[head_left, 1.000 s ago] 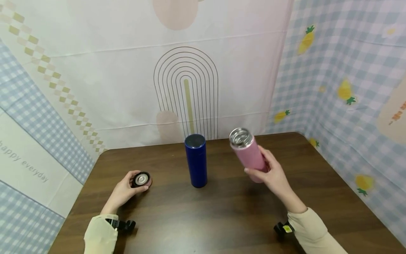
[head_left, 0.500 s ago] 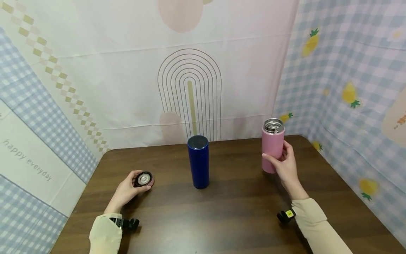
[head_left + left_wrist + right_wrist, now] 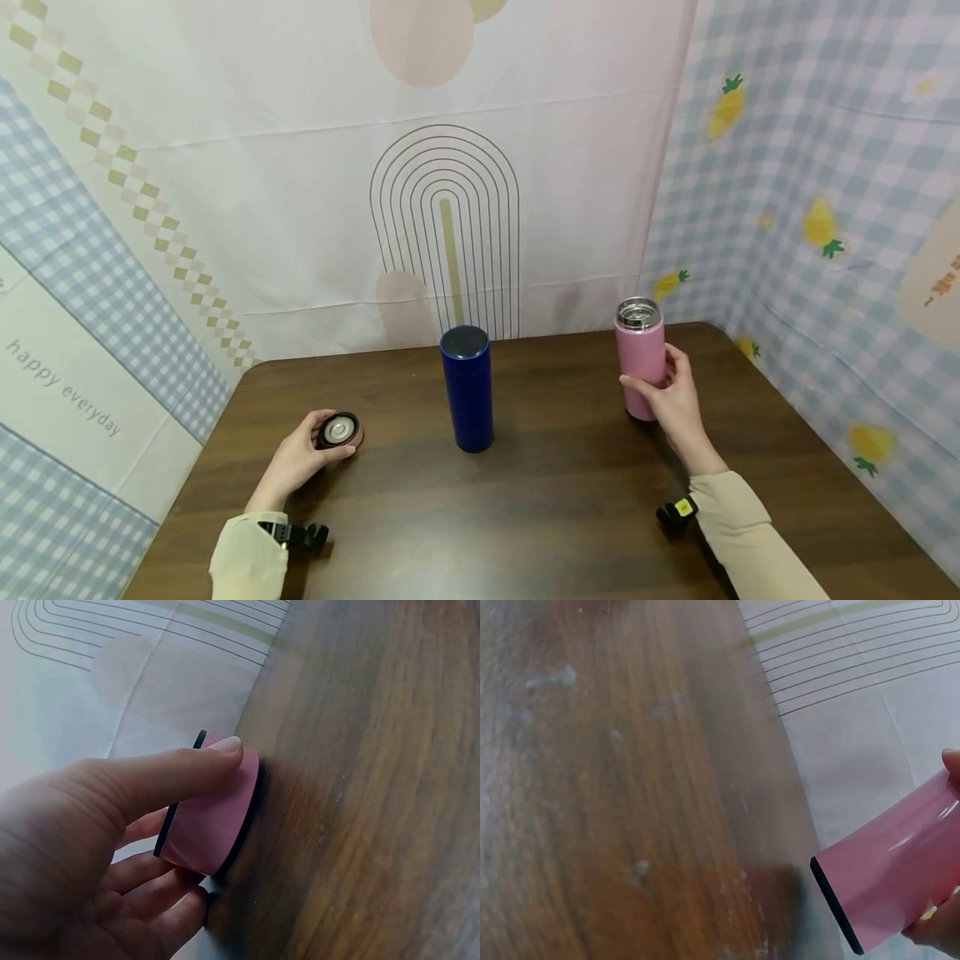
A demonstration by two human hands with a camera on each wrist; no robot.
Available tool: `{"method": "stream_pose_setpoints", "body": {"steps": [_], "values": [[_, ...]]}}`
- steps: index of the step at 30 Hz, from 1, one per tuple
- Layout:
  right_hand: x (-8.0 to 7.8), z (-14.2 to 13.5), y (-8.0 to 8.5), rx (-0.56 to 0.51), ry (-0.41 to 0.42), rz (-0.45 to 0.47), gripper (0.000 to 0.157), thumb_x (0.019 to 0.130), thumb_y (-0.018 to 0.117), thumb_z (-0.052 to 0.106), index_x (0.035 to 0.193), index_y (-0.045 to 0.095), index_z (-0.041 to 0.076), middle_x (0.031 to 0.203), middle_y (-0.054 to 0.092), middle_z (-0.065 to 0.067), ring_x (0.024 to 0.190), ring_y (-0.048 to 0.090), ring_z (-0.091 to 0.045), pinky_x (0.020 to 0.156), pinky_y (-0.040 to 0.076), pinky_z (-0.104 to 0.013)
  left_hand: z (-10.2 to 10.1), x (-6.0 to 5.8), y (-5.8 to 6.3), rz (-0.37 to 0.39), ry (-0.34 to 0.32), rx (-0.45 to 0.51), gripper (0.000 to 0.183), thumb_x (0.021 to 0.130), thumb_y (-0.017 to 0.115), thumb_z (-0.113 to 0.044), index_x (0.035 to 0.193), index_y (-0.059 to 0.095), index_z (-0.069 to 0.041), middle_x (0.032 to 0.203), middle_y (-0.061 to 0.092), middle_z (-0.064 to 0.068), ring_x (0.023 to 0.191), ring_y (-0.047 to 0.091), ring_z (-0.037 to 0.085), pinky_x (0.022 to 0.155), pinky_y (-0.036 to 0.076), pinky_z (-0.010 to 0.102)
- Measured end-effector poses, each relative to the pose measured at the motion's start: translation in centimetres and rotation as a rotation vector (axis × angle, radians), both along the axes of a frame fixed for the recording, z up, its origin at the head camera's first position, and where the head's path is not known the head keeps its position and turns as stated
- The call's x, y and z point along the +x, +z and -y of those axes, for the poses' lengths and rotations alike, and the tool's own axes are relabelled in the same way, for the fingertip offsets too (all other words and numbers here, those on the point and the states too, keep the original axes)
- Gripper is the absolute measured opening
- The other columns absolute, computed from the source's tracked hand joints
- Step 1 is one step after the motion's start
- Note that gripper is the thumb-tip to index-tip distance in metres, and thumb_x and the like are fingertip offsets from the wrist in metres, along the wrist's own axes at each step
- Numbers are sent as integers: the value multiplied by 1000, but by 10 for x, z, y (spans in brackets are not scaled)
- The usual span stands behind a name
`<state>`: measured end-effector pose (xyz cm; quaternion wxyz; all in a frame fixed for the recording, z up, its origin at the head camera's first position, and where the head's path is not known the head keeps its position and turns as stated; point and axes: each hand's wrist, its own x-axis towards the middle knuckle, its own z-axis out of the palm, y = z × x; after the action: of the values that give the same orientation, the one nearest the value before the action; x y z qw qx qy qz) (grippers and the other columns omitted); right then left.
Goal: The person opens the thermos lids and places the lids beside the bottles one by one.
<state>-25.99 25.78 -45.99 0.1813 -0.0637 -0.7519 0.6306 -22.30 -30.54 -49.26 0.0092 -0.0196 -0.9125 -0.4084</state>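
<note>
My right hand (image 3: 677, 408) grips a pink thermos bottle (image 3: 642, 358) near the right back of the table. The bottle stands upright with its steel mouth uncovered. In the right wrist view, the black-edged base of the bottle (image 3: 892, 881) looks slightly above the wood. On the left, my left hand (image 3: 295, 458) holds a round pink lid (image 3: 340, 430) between thumb and fingers, its metal inside facing up. The lid's pink side (image 3: 214, 817) shows in the left wrist view, close against the tabletop. Between the hands stands a closed dark blue thermos bottle (image 3: 469, 392), touched by neither.
The dark wooden table (image 3: 480, 517) has rounded back corners. A patterned cloth (image 3: 570, 167) hangs behind it, and blue checked cloth (image 3: 787, 275) runs along the right side. A black camera strap (image 3: 281, 533) sits on the left wrist.
The pink thermos bottle has gone from tilted near the middle to upright farther right, then sunk a little toward the table. The left hand and lid stay in place.
</note>
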Motion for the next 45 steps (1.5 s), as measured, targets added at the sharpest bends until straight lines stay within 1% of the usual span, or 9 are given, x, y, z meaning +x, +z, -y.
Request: {"method": "stream_pose_setpoints", "body": {"steps": [3, 6, 13, 17, 22, 28, 32, 38, 45], "values": [[-2, -1, -4, -26, 7, -1, 86, 83, 83, 5, 150, 31, 11, 142, 46, -8, 124, 47, -14, 90, 42, -16, -1, 0, -1, 1, 3, -2, 79, 84, 84, -30, 144, 43, -1, 140, 52, 26, 123, 56, 42, 99, 45, 55], [-4, -1, -7, -46, 1, -9, 85, 83, 83, 3, 149, 31, 12, 141, 44, -4, 126, 46, -13, 91, 41, -15, -2, 0, -3, 7, 1, -1, 79, 84, 84, -31, 145, 43, -1, 140, 52, 26, 123, 55, 42, 99, 45, 55], [-5, 0, -10, -38, -1, -56, 80, 82, 81, -1, 146, 35, 12, 133, 47, 0, 119, 49, -12, 88, 42, -15, -3, 2, -4, 22, 6, 3, 80, 84, 83, -33, 146, 42, -3, 142, 51, 25, 124, 55, 41, 99, 45, 54], [-4, -1, -10, -43, -1, -50, 80, 83, 81, -1, 147, 35, 14, 133, 46, 1, 119, 48, -12, 89, 42, -15, -3, 2, -3, 17, 4, 7, 81, 84, 83, -33, 146, 41, -2, 142, 50, 26, 123, 55, 41, 99, 45, 54], [-3, -3, -11, -89, -35, -49, 83, 84, 81, 2, 149, 32, 16, 133, 45, 4, 121, 46, -13, 90, 40, -17, -3, 2, -1, 13, -2, 11, 81, 85, 83, -34, 147, 41, -2, 143, 50, 25, 123, 56, 41, 99, 45, 54], [-1, -5, -14, -164, -99, -64, 82, 84, 80, 1, 147, 30, 15, 126, 45, 6, 114, 47, -10, 87, 42, -17, -3, 2, 1, 16, 0, 17, 80, 84, 83, -35, 146, 42, -4, 142, 51, 23, 123, 56, 40, 99, 45, 55], [-1, -8, -14, -157, -96, -32, 85, 85, 80, 4, 149, 27, 16, 127, 42, 6, 115, 46, -11, 86, 42, -16, -3, 1, 2, 16, 0, 14, 80, 84, 83, -35, 146, 42, -4, 141, 52, 23, 123, 56, 40, 99, 45, 55], [-3, -12, -14, -134, -67, 33, 90, 87, 80, 11, 153, 20, 19, 137, 38, 2, 126, 41, -16, 90, 40, -16, -1, 0, 2, 14, -5, 5, 81, 85, 82, -36, 147, 41, -4, 142, 51, 23, 124, 55, 41, 99, 45, 55], [-2, -10, -16, -139, -62, 58, 89, 88, 79, 15, 154, 19, 21, 140, 36, 1, 127, 40, -16, 91, 39, -19, 1, 0, 0, 8, -9, 20, 79, 85, 83, -34, 146, 42, -3, 141, 51, 24, 124, 56, 41, 99, 45, 54]]}}
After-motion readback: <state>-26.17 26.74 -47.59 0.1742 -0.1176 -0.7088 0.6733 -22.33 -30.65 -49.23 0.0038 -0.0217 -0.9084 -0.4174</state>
